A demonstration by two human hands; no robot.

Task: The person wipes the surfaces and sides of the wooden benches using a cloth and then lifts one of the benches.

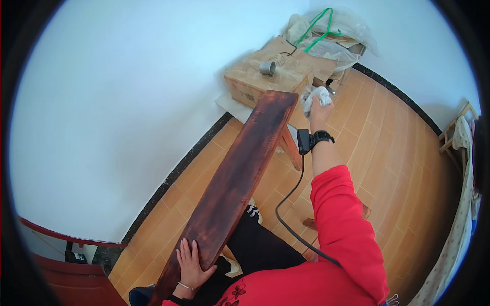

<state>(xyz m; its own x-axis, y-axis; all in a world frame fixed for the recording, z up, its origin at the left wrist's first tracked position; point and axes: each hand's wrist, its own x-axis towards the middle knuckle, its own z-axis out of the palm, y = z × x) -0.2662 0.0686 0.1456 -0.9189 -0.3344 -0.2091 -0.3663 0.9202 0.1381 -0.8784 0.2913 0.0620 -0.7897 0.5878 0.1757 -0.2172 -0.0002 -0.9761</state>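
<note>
A long dark-brown wooden bench (240, 153) stretches from the lower left up to the middle of the head view, its top blotchy and slightly shiny. My left hand (192, 265) lies on the near end of this bench with its fingers spread, holding nothing. Past the bench's far right corner, my right hand (320, 109) is closed around a crumpled white-grey cloth (315, 97). Between the cloth and the bench edge there is a small gap. A black device on a strap (304, 141) sits on my right wrist, with a cable running back toward my body.
Beyond the bench stands a cardboard box (245, 84) with a metal cup (267, 68) lying on it. Plastic bags (352, 30) and a green strap (326, 30) are heaped behind. A white wall (112, 102) runs along the left. A wooden rack (456, 132) stands far right.
</note>
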